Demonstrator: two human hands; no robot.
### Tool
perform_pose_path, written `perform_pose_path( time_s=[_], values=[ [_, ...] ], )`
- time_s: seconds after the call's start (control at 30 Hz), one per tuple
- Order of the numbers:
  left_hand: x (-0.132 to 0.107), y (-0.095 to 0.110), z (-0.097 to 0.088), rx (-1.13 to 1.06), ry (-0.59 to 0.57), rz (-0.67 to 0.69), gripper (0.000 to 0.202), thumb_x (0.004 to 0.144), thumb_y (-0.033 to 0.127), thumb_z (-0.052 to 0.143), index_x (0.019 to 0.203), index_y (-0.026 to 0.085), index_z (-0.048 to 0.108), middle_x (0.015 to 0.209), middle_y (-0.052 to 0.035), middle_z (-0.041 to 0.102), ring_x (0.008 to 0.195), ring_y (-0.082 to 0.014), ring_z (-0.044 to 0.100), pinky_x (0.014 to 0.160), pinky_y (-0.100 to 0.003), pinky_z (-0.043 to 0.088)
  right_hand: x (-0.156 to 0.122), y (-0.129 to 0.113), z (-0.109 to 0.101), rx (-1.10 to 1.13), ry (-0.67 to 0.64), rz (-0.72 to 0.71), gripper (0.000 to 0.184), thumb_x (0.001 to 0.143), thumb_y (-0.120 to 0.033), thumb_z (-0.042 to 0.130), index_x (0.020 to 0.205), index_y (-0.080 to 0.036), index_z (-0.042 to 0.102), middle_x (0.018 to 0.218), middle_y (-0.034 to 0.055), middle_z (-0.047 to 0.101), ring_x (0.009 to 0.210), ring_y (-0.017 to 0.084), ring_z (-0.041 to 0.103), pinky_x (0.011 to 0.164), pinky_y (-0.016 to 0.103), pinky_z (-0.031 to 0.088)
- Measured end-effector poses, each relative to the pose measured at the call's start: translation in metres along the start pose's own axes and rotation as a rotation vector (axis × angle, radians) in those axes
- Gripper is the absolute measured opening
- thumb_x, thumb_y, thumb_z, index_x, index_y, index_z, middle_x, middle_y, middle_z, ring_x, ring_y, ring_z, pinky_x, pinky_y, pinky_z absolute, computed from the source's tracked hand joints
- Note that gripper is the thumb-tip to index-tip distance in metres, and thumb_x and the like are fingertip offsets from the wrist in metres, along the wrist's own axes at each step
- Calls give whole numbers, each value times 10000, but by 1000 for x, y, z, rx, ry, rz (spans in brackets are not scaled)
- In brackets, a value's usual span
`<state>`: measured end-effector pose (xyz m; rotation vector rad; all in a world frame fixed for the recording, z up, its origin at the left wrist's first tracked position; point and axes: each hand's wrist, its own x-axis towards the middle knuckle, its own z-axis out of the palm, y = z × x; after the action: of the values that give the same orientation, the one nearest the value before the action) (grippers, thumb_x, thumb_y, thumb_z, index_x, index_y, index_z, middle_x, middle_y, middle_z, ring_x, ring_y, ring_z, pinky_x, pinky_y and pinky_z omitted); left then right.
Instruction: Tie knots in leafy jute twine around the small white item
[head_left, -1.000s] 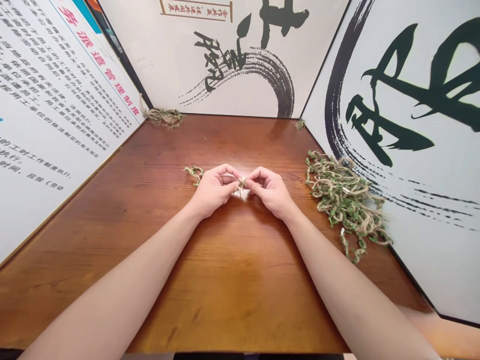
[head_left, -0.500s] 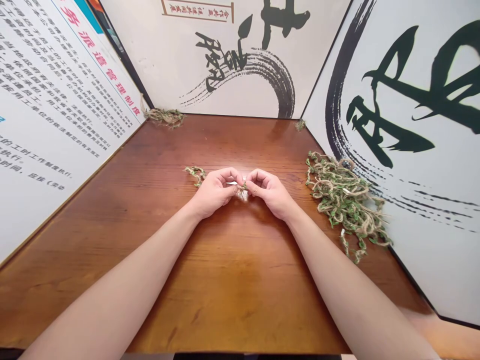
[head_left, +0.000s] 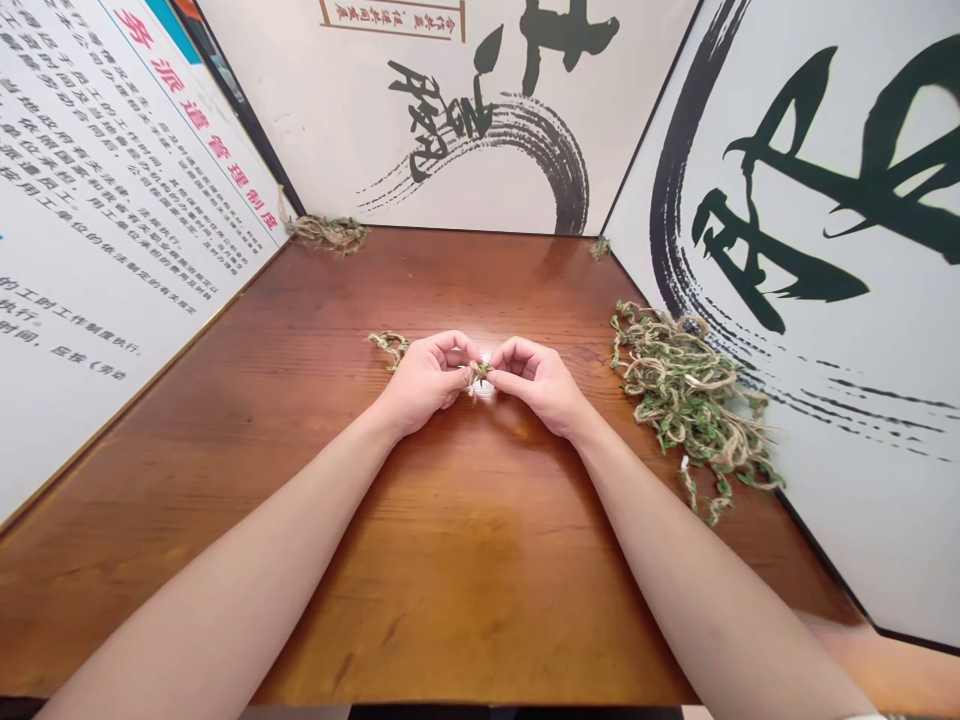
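Note:
Between my two hands is a short piece of leafy jute twine (head_left: 480,372), tan with small green leaves, its loose ends hanging down. My left hand (head_left: 431,378) pinches it from the left with thumb and fingertips. From the right, my right hand (head_left: 541,385) pinches the same piece, the thumb and forefinger closed. How the strands cross between the fingertips is too small to tell. Just beyond my left hand lies another leafy twine strand (head_left: 388,345) on the wooden table (head_left: 465,560), partly hidden by the hand.
A large heap of leafy twine (head_left: 694,390) lies at the right against the right panel (head_left: 810,400). A smaller bundle of twine (head_left: 330,233) sits in the far left corner, a small tuft (head_left: 601,248) in the far right. Printed panels enclose three sides.
The twine piece between my fingertips has turned and shows more now. My left fingers have shifted very slightly to the left and up; the forearms have hardly moved.

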<state>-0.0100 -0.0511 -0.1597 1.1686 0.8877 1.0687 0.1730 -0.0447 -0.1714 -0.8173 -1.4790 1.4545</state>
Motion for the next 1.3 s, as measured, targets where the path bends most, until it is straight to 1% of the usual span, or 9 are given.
perform_pose_path(
  time_s=[0.13, 0.3, 0.53, 0.67, 0.87, 1.03, 1.1, 1.23, 1.3],
  values=[
    [0, 1, -2, -1, -68, 7, 346, 647, 232, 870, 801, 147, 571, 650, 19, 617, 408, -29, 380, 361, -157, 253, 1, -5, 2, 40, -22, 18, 201, 730, -273, 763, 779, -168, 599, 764, -7, 595, 675, 106, 523, 673, 265, 442],
    [0, 1, -4, 10, -122, 28, 323, 644, 224, 875, 778, 136, 594, 706, -8, 644, 487, -53, 479, 377, -152, 292, 2, -4, 1, 110, -60, 61, 190, 714, -266, 755, 768, -167, 601, 750, -8, 586, 665, 105, 503, 657, 262, 424],
    [0, 0, -2, 16, -67, 20, 264, 649, 197, 819, 797, 142, 608, 652, 21, 616, 403, -27, 370, 357, -162, 245, 0, -4, -1, 46, -26, 19, 213, 712, -285, 772, 814, -158, 635, 778, 3, 606, 679, 112, 526, 653, 264, 438],
    [-1, 2, -2, 59, -94, 25, 245, 641, 193, 810, 750, 141, 598, 643, 14, 606, 421, -38, 407, 365, -164, 267, 1, -5, 1, -20, -36, 14, 241, 735, -315, 768, 790, -168, 585, 764, 4, 586, 673, 117, 527, 666, 278, 440],
    [-1, 4, -1, 101, -126, 40, 272, 672, 269, 827, 719, 138, 593, 632, 9, 586, 423, -35, 387, 367, -172, 284, 2, -4, 3, 42, 8, 86, 189, 711, -298, 699, 749, -181, 555, 700, -10, 550, 645, 116, 487, 652, 281, 419],
    [-2, 5, 1, 89, -122, 9, 171, 629, 165, 751, 701, 139, 598, 626, 9, 591, 438, -42, 400, 366, -166, 273, 0, -7, 6, -100, -14, 47, 184, 698, -289, 661, 719, -188, 509, 681, -16, 554, 631, 116, 504, 637, 281, 405],
    [-2, 5, 1, 95, -120, 21, 142, 617, 130, 719, 696, 137, 601, 625, 13, 592, 444, -38, 405, 382, -162, 286, 0, -7, 8, -133, -8, 27, 199, 700, -297, 655, 704, -192, 487, 662, -20, 541, 613, 113, 493, 618, 278, 390],
    [-1, 4, 0, 116, -145, 86, 123, 652, 117, 732, 709, 131, 624, 623, 14, 600, 446, -27, 408, 412, -157, 299, 1, -4, 10, -108, 64, 44, 226, 733, -361, 632, 703, -201, 475, 619, -21, 525, 585, 118, 479, 592, 279, 391],
    [-1, 3, 0, 109, -149, 93, 140, 665, 131, 759, 720, 129, 630, 633, 10, 609, 438, -24, 401, 405, -160, 290, 1, -3, 10, -96, 95, 54, 219, 739, -362, 622, 715, -205, 471, 612, -21, 536, 580, 120, 489, 588, 277, 401]
  ],
)
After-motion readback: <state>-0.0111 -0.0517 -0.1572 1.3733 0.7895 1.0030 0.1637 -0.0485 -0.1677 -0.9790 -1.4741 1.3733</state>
